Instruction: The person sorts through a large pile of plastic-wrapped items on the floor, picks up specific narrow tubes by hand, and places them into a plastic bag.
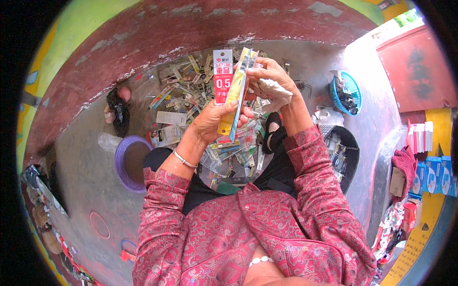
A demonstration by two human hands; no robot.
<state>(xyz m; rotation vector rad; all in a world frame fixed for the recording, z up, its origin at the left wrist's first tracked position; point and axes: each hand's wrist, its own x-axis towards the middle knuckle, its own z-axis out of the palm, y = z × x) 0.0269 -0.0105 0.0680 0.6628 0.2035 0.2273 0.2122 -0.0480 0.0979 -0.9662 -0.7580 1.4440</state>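
Observation:
In front of me I hold a yellow card pack point(226, 125) upright and slightly tilted, with a blue edge and clear plastic near its top. My left hand point(212, 120) is closed round its lower part. My right hand point(268, 76) pinches near its upper end, and a crumpled whitish piece point(276, 94), cloth or plastic, hangs at that palm. A red and white hanging card point(223, 78) with a punched hole stands just left of the yellow pack; which fingers hold it is hidden. Beneath my hands, a loose pile of small card packs point(183, 90) covers the floor.
A purple basin point(125, 178) stands left of my legs. On the right are a black tub point(352, 155) with packs inside and a blue basket point(359, 97) holding dark items. A black plastic bag point(118, 114) lies left, and a dark red wall point(157, 28) runs behind.

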